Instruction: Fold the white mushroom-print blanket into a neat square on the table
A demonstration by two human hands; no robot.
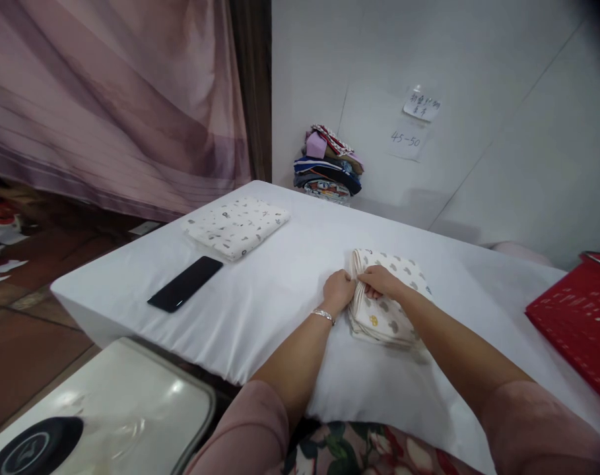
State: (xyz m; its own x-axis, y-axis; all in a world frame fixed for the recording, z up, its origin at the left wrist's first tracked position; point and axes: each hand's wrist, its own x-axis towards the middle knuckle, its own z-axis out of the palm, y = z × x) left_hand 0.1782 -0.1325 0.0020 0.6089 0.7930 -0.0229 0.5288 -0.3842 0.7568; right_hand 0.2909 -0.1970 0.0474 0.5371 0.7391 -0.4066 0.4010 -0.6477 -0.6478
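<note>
A folded cloth (386, 316), cream with grey mushroom-like prints and a yellow one, lies in layers on the white-covered table (280, 310). My left hand (339, 290), with a bracelet at the wrist, is closed on the cloth's left edge. Close beside it, my right hand (380, 282) pinches the same edge from above, fingers curled over the layers. My right forearm hides part of the cloth's right side. Farther left on the table, a second folded white cloth (240, 227) with small dark prints lies flat, apart from both hands.
A black phone (185, 284) lies at the table's left. Folded fabrics (327, 165) are stacked against the wall beyond the far edge. A red basket (577, 316) stands at the right. A white appliance-like lid (131, 396) is at lower left. Paper notes (421, 105) hang on the wall.
</note>
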